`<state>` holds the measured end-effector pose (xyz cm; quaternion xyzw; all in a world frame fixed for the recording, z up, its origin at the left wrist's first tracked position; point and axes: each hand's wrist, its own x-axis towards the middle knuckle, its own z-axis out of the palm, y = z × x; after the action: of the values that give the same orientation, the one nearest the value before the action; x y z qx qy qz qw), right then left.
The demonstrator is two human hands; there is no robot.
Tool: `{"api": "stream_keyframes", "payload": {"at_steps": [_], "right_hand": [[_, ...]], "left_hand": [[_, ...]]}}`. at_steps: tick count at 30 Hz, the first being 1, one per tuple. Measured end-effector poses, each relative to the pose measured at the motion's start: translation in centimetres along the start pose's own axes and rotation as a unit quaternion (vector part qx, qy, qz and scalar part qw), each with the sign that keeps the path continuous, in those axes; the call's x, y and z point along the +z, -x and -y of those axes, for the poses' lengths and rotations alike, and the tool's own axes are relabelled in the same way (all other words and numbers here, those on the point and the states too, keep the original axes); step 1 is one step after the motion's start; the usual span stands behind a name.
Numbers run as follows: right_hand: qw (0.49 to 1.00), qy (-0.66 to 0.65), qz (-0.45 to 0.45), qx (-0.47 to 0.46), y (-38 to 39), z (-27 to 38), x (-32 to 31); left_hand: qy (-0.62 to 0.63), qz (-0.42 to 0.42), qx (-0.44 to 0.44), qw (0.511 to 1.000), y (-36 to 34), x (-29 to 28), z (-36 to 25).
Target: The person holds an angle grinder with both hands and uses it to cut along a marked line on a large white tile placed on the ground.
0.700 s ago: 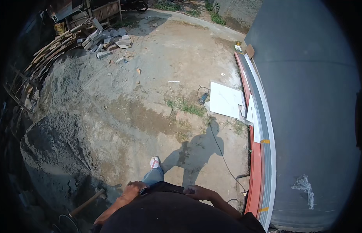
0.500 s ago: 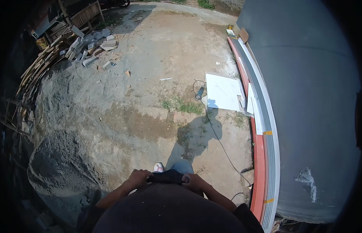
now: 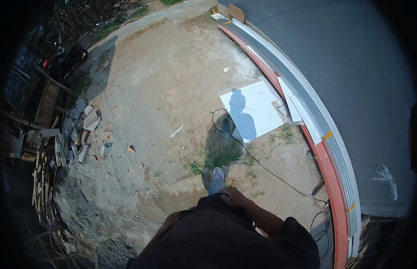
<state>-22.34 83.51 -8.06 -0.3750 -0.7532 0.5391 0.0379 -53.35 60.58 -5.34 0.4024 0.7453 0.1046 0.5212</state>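
Observation:
My right hand (image 3: 234,197) is closed at the front hem of my dark shirt (image 3: 208,228), its thumb side lying over the cloth. My left hand (image 3: 175,218) is down at the shirt's left side; the cloth hides most of it, so its fingers cannot be made out. On the ground ahead lies an angle grinder (image 3: 226,129) with a dark cable (image 3: 273,176) running from it. Touching or close to its right is a large white tile (image 3: 269,119), partly in my shadow. Neither hand is near the grinder or tile.
Long red and grey metal profiles (image 3: 322,168) lie along the dark wall (image 3: 352,107) at right, with white offcuts (image 3: 302,114) on them. To the left are a sand heap (image 3: 78,201), broken blocks (image 3: 85,127) and stacked bamboo poles (image 3: 40,188). My sandalled foot (image 3: 218,172) is forward.
I have stepped forward and turned left, so the grinder and tile are nearer. My left hand has dropped from the hem to my side; the right stays at the hem.

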Motion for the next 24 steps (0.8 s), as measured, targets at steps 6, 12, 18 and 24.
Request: {"api": "stream_keyframes", "payload": {"at_steps": [6, 12, 18, 24], "right_hand": [[0.979, 0.102, 0.152, 0.086, -15.7, 4.8, -4.2], [0.992, 0.068, 0.059, 0.091, -28.6, 9.7, -8.8], [0.961, -0.068, -0.056, 0.262, -48.6, 8.8, -4.9], [0.916, -0.209, -0.122, 0.321, -57.2, 14.6, -8.3]], "left_hand": [[-0.11, 0.013, 0.036, 0.993, -12.5, -13.4, -5.5], [-0.07, 0.054, 0.027, 0.996, -27.9, -30.3, -6.0], [-0.201, 0.161, 0.099, 0.961, -51.1, -47.9, -10.9], [-0.365, 0.395, 0.201, 0.819, -66.5, -57.5, -9.8]]}}
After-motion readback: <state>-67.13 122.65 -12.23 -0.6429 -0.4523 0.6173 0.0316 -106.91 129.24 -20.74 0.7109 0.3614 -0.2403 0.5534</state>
